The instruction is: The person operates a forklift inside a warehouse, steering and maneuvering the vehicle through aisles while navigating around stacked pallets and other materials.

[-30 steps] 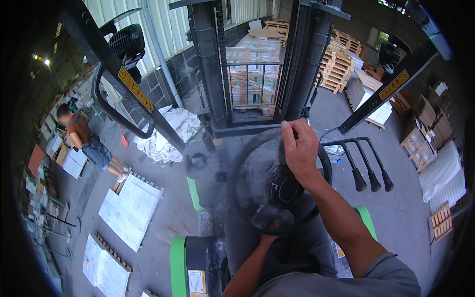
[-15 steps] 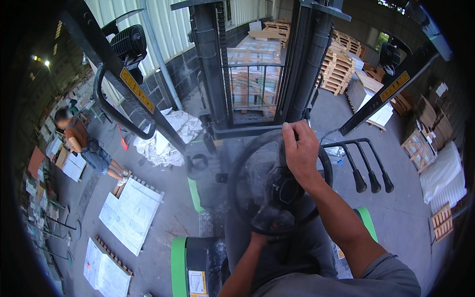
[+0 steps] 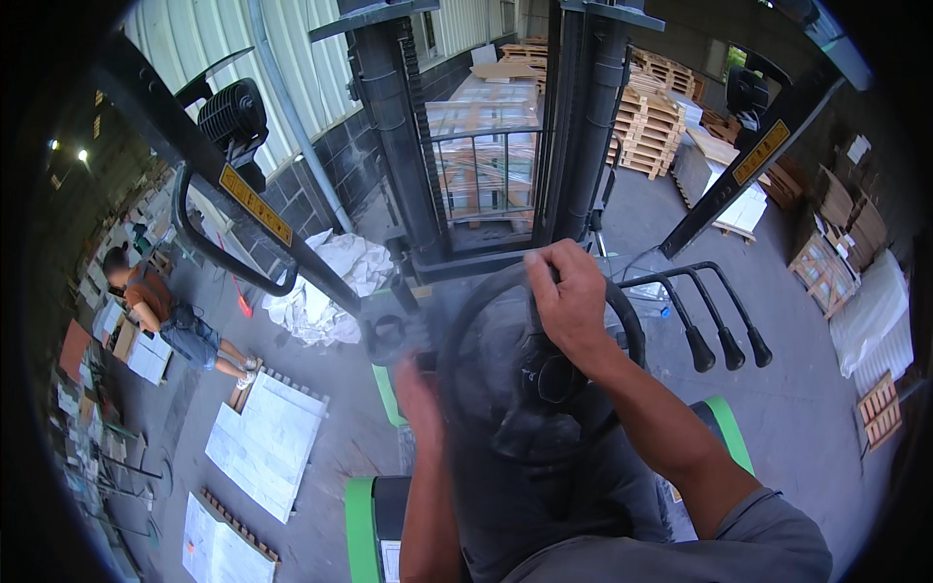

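Steering in hand: right hand (image 3: 571, 296) is curled tight over the top of the round black steering wheel (image 3: 622, 321) rim, fingers wrapped; left hand (image 3: 418, 398) sits at the wheel's left edge near a small dark knob (image 3: 389, 335), blurred, so I cannot tell if it grips or just rests. Wheel lies directly under both hands, between them, tilted face-up toward the driver; being round it has no long axis, and its column runs away from the hands toward the tall dark steel forklift mast (image 3: 486, 126) ahead. Judgement: good steering here means small, smooth turns with the right hand's grip firm, eyes on the crouching person in the orange top (image 3: 160, 311) well off beyond the left hand. Three black-knobbed control levers (image 3: 724, 340) stand just beyond the right hand, untouched. Stacked wooden pallets (image 3: 646, 121) are far ahead past the mast.
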Action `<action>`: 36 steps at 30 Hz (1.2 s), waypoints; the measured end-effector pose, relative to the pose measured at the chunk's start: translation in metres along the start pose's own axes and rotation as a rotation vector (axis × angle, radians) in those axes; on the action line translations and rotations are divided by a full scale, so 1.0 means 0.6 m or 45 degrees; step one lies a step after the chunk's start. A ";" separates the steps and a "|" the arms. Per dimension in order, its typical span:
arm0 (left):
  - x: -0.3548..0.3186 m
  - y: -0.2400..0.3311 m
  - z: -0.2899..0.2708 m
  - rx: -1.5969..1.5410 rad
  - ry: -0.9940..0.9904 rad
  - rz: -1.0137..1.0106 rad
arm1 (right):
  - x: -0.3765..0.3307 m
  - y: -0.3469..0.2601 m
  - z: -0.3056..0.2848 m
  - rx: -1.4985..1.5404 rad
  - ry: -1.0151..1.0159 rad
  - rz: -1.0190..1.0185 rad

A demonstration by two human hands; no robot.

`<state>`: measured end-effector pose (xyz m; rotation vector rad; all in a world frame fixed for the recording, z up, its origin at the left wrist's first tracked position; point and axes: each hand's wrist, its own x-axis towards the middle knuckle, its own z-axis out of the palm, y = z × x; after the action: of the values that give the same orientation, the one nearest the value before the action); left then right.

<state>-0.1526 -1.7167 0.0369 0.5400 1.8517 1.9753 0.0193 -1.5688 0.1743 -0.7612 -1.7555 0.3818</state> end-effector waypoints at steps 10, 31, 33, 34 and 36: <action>0.091 -0.007 0.009 0.448 -0.215 0.207 | -0.091 0.088 -0.200 -0.264 -0.119 0.078; 0.083 -0.058 0.008 0.231 0.039 0.455 | -0.104 0.213 -0.250 -0.490 0.194 0.096; 0.085 -0.056 0.008 0.235 0.043 0.476 | -0.087 0.212 -0.245 -0.498 0.189 0.127; 0.084 -0.055 0.007 0.239 0.048 0.472 | -0.079 0.211 -0.243 -0.495 0.191 0.145; 0.085 -0.053 0.008 0.248 0.061 0.462 | -0.059 0.211 -0.238 -0.495 0.190 0.158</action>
<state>-0.1932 -1.6844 0.0064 0.9532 2.1112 2.0489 0.1971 -1.5160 0.1170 -1.1488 -1.6647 0.0604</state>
